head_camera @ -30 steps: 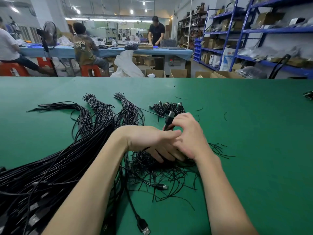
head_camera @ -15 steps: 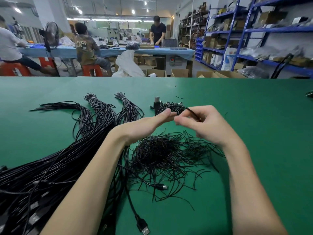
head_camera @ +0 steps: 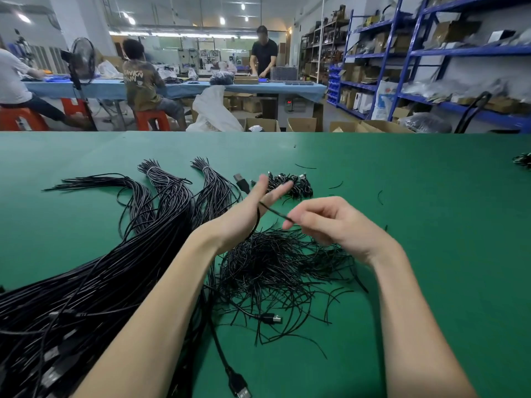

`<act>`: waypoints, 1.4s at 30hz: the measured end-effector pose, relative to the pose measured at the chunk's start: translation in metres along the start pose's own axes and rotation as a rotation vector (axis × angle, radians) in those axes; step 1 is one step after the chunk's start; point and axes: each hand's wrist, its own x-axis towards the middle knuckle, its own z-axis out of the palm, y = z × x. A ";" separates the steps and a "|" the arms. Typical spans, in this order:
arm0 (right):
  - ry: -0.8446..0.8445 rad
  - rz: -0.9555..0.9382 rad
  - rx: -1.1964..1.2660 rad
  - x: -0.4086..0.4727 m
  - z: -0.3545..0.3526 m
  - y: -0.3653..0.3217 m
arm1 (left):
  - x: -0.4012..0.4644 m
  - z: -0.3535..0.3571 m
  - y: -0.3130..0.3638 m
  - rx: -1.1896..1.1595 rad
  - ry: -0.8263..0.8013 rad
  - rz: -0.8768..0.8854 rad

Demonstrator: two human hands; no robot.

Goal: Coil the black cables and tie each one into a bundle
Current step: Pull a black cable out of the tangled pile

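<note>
Near the table's (head_camera: 431, 196) front left corner we have the big heap of uncoiled black cables (head_camera: 86, 297), most of the work. Mid-table, our left hand (head_camera: 247, 214) is spread wide with one cable (head_camera: 255, 222) looped on it; our right hand (head_camera: 330, 225) pinches that cable's run. Toward the far edge, a few finished bundles (head_camera: 290, 186).

Two bare forearms reach forward. The left hand (head_camera: 244, 214) is raised with straight, spread fingers; the right hand (head_camera: 336, 225) curls, fingertips pinching.

Cable sheaf (head_camera: 86, 282) left on table (head_camera: 431, 225), tie pile (head_camera: 275, 262) ctr (finished bundles (head_camera: 290, 186) behind).
</note>
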 end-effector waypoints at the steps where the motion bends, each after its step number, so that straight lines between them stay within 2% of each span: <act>1: -0.032 0.052 -0.061 0.000 -0.001 0.004 | 0.000 -0.001 0.000 -0.091 0.011 0.043; 4: -0.061 0.236 -0.199 0.003 0.004 0.017 | -0.002 -0.004 0.006 -0.332 -0.075 0.137; 6: -0.019 0.324 -0.249 0.005 0.010 0.023 | -0.004 -0.003 0.010 -0.395 -0.155 0.197; 11: 0.132 0.349 -0.359 0.000 0.009 0.025 | -0.014 0.000 0.018 -0.455 -0.394 0.139; 13: 0.201 0.347 -0.391 -0.001 0.003 0.019 | -0.016 -0.002 0.020 -0.370 -0.509 0.068; 15: 0.237 0.313 -0.493 0.002 -0.001 0.011 | -0.014 -0.002 0.021 -0.186 -0.567 -0.059; 17: 0.282 0.257 -0.572 0.006 -0.002 0.002 | -0.013 0.002 0.023 -0.006 -0.552 -0.206; 20: 0.320 0.205 -0.516 0.009 -0.005 -0.011 | -0.012 0.007 0.025 0.186 -0.433 -0.320; 25: 0.341 0.129 -0.462 0.016 0.005 -0.028 | -0.010 0.008 0.024 0.251 -0.159 -0.174; 28: 0.386 0.096 -0.185 0.022 0.018 -0.025 | -0.005 0.007 0.020 0.031 0.016 -0.103; 32: 0.338 0.102 0.323 0.027 0.035 -0.011 | 0.000 0.008 0.024 -0.468 0.084 0.032; 34: 0.270 0.186 0.448 0.026 0.039 -0.002 | 0.000 0.004 0.024 -0.610 0.112 0.100; 39: 0.189 0.379 0.348 0.020 0.031 0.015 | -0.004 -0.003 0.023 -0.840 0.015 0.220; 41: 0.119 0.437 0.261 0.015 0.030 0.017 | -0.008 -0.004 0.025 -0.822 -0.042 0.250; 42: 0.104 0.453 0.215 0.013 0.029 0.018 | -0.010 -0.004 0.026 -0.741 -0.069 0.241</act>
